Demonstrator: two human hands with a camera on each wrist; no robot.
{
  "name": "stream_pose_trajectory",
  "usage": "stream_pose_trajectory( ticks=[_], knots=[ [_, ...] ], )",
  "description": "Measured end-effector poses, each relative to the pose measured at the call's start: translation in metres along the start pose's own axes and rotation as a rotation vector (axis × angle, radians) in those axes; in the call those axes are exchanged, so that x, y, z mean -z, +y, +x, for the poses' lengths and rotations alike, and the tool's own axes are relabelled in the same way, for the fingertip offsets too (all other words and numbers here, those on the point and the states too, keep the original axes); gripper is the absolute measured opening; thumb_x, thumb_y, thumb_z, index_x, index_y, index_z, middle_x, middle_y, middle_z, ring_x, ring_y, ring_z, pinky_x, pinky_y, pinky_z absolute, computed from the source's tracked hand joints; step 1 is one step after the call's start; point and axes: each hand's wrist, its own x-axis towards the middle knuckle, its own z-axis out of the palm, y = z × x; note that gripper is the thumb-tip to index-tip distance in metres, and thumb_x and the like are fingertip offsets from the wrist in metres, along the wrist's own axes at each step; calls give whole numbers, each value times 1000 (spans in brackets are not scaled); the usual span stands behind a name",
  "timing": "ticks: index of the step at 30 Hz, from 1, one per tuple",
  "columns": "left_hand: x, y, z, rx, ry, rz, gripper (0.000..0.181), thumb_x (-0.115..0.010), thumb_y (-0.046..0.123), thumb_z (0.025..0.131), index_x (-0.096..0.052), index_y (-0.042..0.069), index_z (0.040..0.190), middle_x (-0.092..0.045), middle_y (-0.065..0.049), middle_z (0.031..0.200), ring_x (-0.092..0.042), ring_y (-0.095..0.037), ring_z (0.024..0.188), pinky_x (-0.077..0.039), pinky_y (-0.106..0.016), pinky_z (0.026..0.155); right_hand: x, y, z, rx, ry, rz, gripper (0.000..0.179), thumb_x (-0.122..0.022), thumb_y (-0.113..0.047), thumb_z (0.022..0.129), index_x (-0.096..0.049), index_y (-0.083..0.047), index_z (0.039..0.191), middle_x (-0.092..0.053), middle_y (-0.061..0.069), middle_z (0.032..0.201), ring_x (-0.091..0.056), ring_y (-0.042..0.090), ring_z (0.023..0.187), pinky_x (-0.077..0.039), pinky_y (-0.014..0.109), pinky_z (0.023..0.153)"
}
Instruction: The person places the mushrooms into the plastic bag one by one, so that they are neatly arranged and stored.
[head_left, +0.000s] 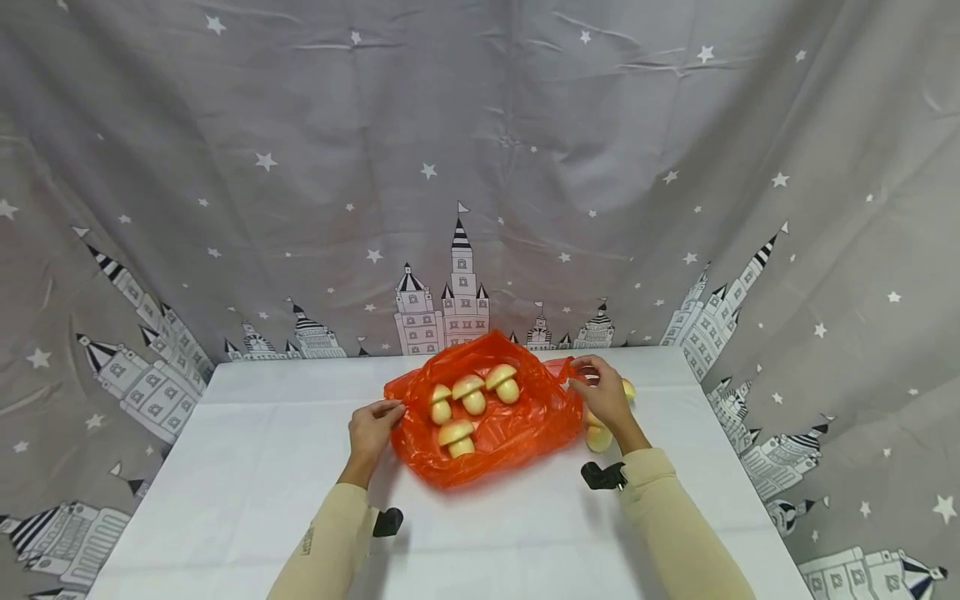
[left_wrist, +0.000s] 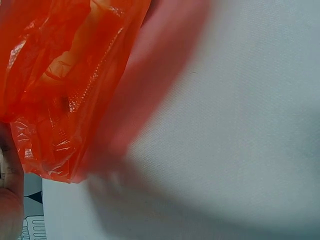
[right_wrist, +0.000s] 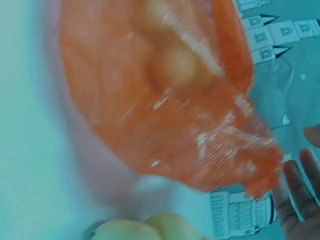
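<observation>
Orange-red plastic bag [head_left: 517, 454] mid-table, mouth spread, four yellowish mushrooms [head_left: 469, 394] inside. Left hand [head_left: 372, 429] pinches bag's left edge between thumb and fingers. Right hand [head_left: 606, 396] at bag's right end, thumb and forefinger parted; whether bag is gripped, cannot tell. Obstruction: loose mushrooms [head_left: 598, 437] outside bag, beside right hand, partly hidden by it. Black wrist mounts [head_left: 602, 476] protrude inward from both sleeves [head_left: 678, 512]. White tablecloth [head_left: 270, 442] beneath; grey castle-print curtain [head_left: 420, 92] behind.
</observation>
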Motion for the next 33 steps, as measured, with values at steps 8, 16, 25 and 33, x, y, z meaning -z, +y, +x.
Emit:
stream_pose_trajectory(
  ticks=[8,16,25,33],
  knots=[
    [-3,-4,0,7,-8,-18,29,-66,18,92,-69,-3,112,-68,-18,105,-63,-22,93,-54,-30,87,10,23,-13,17,78,-76,29,-65,7,83,-58,6,111,-58,24,113,-56,40,106,-47,51,90],
    [-3,-4,0,-9,-10,-39,28,-66,17,92,-69,-3,112,-68,-19,105,-64,-19,91,-54,-28,85,14,43,-34,24,47,-133,34,-68,8,79,-60,7,112,-57,24,114,-52,43,107,-45,55,94],
    [-3,-2,0,12,-20,-33,28,-65,17,93,-68,-2,113,-67,-19,107,-63,-21,93,-54,-31,87,17,60,-44,12,27,-237,40,-74,1,78,-63,7,115,-61,25,118,-54,41,112,-40,53,101],
    [-5,-1,0,-1,-13,-32,26,-66,17,92,-69,-2,111,-68,-18,104,-63,-19,91,-54,-27,85,20,69,-50,-13,-8,-246,42,-69,9,76,-60,9,117,-57,27,122,-51,43,116,-41,55,100]
  ],
)
